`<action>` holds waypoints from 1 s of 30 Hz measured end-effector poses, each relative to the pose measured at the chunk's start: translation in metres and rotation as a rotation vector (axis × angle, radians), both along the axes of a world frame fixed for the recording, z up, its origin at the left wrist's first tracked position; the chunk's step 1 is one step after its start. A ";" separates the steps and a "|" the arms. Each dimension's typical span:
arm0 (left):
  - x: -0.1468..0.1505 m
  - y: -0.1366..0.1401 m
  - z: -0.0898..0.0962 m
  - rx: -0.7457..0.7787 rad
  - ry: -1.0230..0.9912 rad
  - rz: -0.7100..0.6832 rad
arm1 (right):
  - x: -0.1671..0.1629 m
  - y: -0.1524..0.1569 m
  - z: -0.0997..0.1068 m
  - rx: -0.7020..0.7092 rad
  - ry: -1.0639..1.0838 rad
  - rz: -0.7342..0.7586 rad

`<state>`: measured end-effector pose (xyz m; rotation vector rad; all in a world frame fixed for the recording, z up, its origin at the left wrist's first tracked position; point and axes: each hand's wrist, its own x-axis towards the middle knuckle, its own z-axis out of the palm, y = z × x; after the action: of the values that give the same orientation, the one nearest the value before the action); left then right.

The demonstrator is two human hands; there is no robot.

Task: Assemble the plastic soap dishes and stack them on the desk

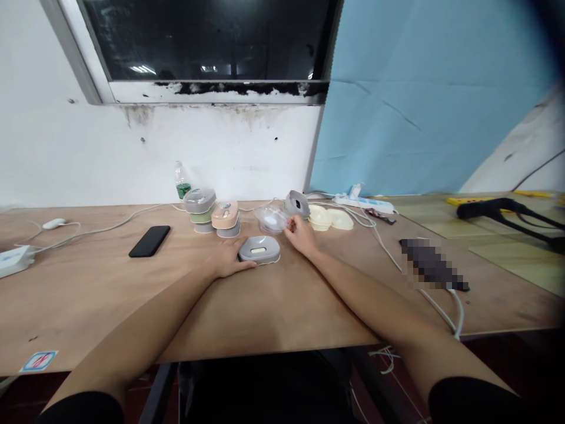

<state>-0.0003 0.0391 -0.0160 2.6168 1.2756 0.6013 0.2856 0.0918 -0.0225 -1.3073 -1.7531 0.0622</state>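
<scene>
My left hand [227, 259] grips the left side of a grey oval plastic box [269, 253] on the table, its thumb along the front edge. The box has a pale slot in its top. My right hand [301, 234] has its fingers pinched at the edge of clear plastic covers [270, 218] just behind the box. Beyond that hand, another grey box part [296, 204] stands tilted, beside cream oval lids [341, 219]. To the left are two stacks: one topped by a pink box [225, 214], the other by a grey box [200, 201].
A black phone [150, 241] lies on the wooden table [212, 324] at left. A bottle [182, 179] stands by the wall. White cables run to a power strip [364, 204] at the back right. A pixelated dark object [432, 263] lies at right.
</scene>
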 end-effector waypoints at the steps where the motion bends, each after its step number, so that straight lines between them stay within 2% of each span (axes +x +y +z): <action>1: 0.000 0.001 -0.001 -0.007 -0.002 0.019 | -0.002 -0.003 0.002 0.017 0.030 -0.002; 5: -0.002 0.005 -0.004 -0.018 -0.023 0.056 | -0.009 -0.016 0.007 0.064 0.097 0.051; 11: -0.003 0.004 -0.005 -0.016 -0.064 0.054 | -0.015 -0.027 0.006 0.056 0.104 0.259; 15: -0.002 0.002 0.000 0.098 -0.235 0.067 | -0.018 -0.030 0.006 0.003 0.131 0.360; 19: -0.001 -0.001 0.006 0.247 -0.274 0.059 | -0.021 -0.033 0.009 -0.005 0.103 0.345; 23: 0.003 -0.006 0.010 0.286 -0.200 0.088 | -0.024 -0.032 0.011 -0.069 0.005 0.259; 26: 0.003 -0.006 0.011 0.231 -0.162 0.136 | -0.022 -0.027 0.010 -0.141 -0.080 0.233; 30: -0.001 -0.003 0.009 0.057 -0.131 0.103 | -0.015 -0.021 0.008 -0.220 -0.207 0.362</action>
<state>-0.0010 0.0362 -0.0071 2.5200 1.3778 0.8235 0.2708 0.0711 -0.0146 -1.1648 -2.1956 0.3436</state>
